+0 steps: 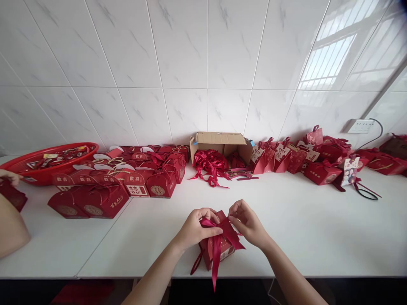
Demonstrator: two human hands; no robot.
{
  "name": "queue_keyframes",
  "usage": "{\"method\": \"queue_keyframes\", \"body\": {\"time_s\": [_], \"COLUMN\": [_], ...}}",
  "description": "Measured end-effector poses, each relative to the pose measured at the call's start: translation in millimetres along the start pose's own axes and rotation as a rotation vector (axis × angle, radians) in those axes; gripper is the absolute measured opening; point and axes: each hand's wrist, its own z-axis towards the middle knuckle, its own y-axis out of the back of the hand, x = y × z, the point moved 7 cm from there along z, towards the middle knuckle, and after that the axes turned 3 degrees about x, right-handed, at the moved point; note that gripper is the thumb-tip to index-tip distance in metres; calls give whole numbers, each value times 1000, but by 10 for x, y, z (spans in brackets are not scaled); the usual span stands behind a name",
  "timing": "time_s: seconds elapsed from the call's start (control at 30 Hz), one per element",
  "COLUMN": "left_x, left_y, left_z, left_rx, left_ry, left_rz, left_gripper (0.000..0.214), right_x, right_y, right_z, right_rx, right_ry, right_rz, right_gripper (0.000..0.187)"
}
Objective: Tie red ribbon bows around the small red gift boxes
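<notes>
A small red gift box (pixel 222 250) stands on the white table (pixel 302 237) near its front edge. A dark red ribbon (pixel 217 254) is wrapped over its top, with loose ends hanging down the front. My left hand (pixel 195 228) pinches the ribbon at the box's top left. My right hand (pixel 246 222) pinches the ribbon at the top right. Both hands are closed on the ribbon, close together above the box.
Several red gift boxes (pixel 127 182) stand at the back left beside a red tray (pixel 47 163). An open cardboard box (pixel 222 146) with loose red ribbons (pixel 210 167) sits at the back centre. More ribboned boxes (pixel 318 163) line the right. Another person's hand (pixel 9 186) holds a red box at far left.
</notes>
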Motion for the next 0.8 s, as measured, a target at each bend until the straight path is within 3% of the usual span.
{"method": "queue_keyframes", "body": {"time_s": [0.2,0.33,0.5,0.67,0.8], "left_x": [-41,-42,-33,19,43], "left_y": [25,28,22,20,15], "left_z": [-23,-32,-28,-6,0], "left_rx": [-43,-57,-51,-38,-26], "left_ry": [-16,-20,-11,-22,-41], "left_rz": [55,91,43,-34,-45], "left_gripper": [16,15,24,44,46], "right_x": [34,97,140,96,46], "right_y": [-5,23,-18,-9,0], "right_z": [33,55,79,97,84], "right_rx": [131,153,201,160,142], "right_ry": [-90,-41,-15,-13,-15], "right_rz": [-211,-373,-296,-264,-218], "right_gripper": [11,25,27,30,31]}}
